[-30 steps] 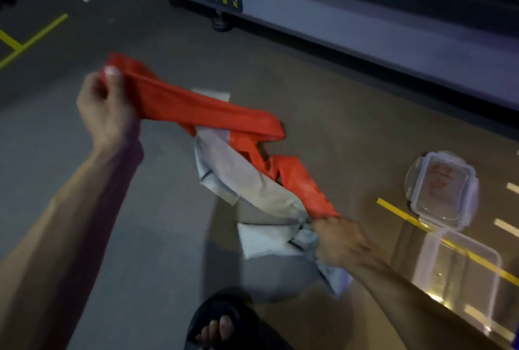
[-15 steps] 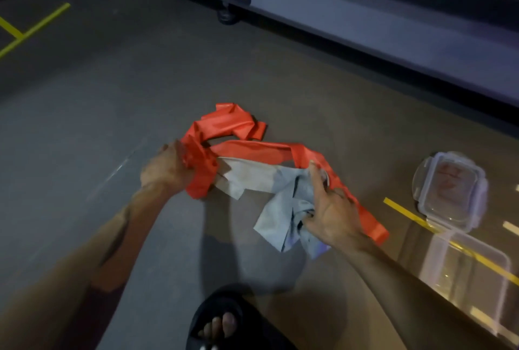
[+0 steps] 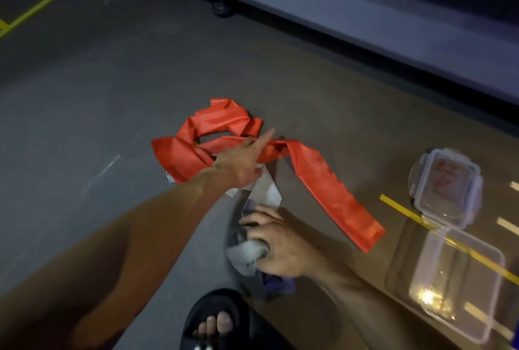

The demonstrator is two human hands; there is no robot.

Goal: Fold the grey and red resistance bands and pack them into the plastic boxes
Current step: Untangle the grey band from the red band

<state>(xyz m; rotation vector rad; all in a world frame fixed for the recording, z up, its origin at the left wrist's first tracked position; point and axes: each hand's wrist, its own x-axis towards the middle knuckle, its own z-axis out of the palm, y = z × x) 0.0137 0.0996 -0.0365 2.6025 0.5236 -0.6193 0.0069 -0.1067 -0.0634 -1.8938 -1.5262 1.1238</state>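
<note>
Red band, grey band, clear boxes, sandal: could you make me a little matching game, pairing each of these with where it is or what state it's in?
Things:
1. red band
2. grey band
3. empty box
4. sandal

States:
A. at the bottom edge, worn on a foot
B. sprawled unfolded on the floor, under the outstretched left hand
C. bunched in the grip of the right hand
D. open on the floor at the right, by a yellow line

Pairs: 1-B, 2-C, 3-D, 4-A

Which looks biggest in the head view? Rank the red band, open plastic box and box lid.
1. red band, though crumpled
2. open plastic box, nearer the camera, so unsure against the band
3. box lid
</note>
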